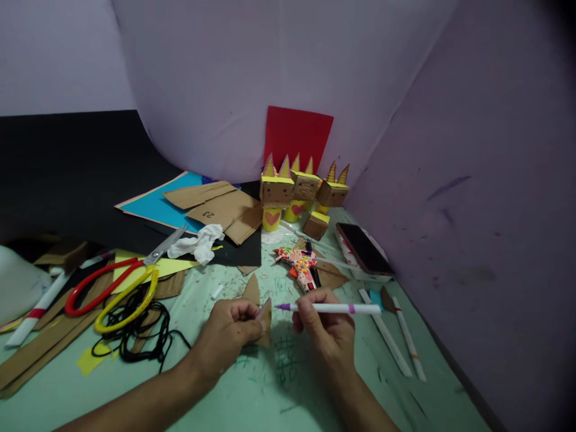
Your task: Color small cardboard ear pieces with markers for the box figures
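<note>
Picture a clock with its middle between the two hands. At nine o'clock, far out, lies a long strip of brown cardboard (pixel 49 345). Closer in, the scissors (pixel 150 260) with one red and one yellow handle lie above a messy heap of black string (pixel 144 351). A crumpled white tissue (pixel 202 243) sits at ten o'clock, and a big cardboard sheet (pixel 227 213) at eleven.

The left hand (pixel 234 324) has its fingers pinched around a small pointy piece of cardboard (pixel 267 317), just left of the middle. Near twelve stand three box-head toys (pixel 276 193) with pointy ears. The flowery glue gun (pixel 299 264) lies at one o'clock.

The right hand (pixel 330 330) has its fingers closed around a purple pen (pixel 333 308). The pen's tip points to nine o'clock, near the small piece. A phone (pixel 364 249) is at two, and two white pens (pixel 396 336) lie at three.
</note>
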{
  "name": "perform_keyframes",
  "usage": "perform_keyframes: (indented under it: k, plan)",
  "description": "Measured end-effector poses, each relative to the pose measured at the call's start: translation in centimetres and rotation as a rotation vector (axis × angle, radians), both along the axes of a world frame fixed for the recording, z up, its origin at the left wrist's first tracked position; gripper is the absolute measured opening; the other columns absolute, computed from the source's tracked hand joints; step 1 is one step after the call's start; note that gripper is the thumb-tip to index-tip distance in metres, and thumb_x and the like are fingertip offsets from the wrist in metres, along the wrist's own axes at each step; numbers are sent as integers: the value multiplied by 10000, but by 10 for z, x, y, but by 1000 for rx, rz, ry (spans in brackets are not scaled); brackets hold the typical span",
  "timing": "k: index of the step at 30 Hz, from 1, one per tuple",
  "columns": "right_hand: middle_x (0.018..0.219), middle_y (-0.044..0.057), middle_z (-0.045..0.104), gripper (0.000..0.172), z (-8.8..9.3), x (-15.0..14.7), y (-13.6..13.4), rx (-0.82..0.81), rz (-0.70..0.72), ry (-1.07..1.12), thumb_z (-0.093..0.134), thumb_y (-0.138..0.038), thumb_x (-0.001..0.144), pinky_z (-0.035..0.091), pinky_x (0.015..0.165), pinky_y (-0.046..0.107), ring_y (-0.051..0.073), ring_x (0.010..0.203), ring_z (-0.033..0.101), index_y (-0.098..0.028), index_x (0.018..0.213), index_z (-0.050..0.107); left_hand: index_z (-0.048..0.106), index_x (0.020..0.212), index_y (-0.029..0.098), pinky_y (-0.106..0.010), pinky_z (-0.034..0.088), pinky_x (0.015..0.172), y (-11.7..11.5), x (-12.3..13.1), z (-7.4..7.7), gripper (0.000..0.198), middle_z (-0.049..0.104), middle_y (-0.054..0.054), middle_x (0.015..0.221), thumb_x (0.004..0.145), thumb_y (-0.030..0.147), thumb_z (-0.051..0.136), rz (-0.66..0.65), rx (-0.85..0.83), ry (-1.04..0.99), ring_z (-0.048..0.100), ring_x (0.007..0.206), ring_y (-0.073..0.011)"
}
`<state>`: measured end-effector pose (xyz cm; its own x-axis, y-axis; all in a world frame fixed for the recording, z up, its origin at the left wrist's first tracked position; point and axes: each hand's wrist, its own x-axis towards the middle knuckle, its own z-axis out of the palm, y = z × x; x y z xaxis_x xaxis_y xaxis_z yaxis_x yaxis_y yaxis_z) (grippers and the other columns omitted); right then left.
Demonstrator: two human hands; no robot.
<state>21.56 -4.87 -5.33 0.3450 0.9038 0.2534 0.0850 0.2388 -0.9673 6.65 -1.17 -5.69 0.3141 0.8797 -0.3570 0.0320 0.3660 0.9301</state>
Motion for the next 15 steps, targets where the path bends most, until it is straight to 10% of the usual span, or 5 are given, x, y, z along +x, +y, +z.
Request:
perform_keyframes:
  k: [15]
  plan:
    - [564,-29,502,158,-13,-7,4,131,-61,-137,553,-321,814,354,465,234,109,494,459,-194,721,545,576,542,127,-202,333,462,0,1,7,183,555,14,478,473,262,678,8,-104,-49,460,448,-80]
